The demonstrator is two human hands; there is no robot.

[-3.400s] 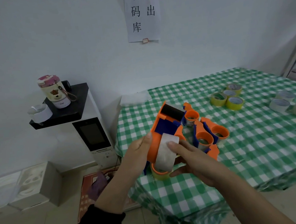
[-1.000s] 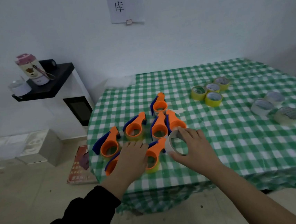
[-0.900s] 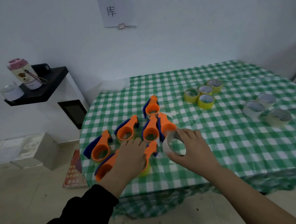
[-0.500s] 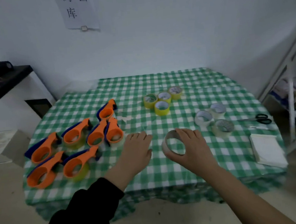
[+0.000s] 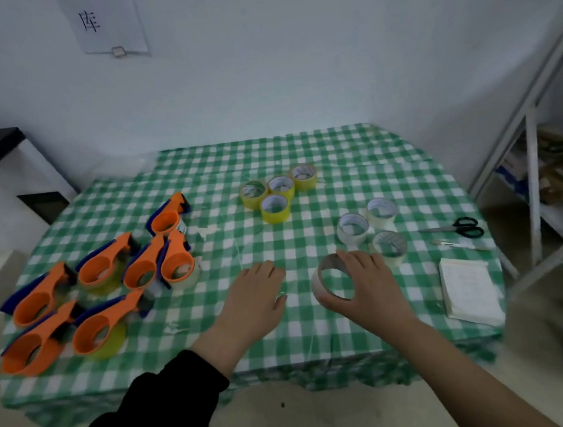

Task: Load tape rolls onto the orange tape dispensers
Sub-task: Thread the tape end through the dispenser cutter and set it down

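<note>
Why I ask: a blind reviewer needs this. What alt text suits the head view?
The right hand holds a whitish tape roll on edge above a green checked table, the left hand open beside it. Seven orange dispensers lie at left; four yellow rolls and three pale rolls sit farther back.

2 hands reach forward, palm-down, side by side and apart. Flat left hand [image 5: 254, 300]: fingers straight and together, thumb on its right side, holding nothing; black sleeve [image 5: 149, 422] down to the wrist. Curled right hand [image 5: 369, 287]: fingers arched over the top of a white tape roll [image 5: 315, 287], gripping it; forearm bare, running to the lower right.
</note>
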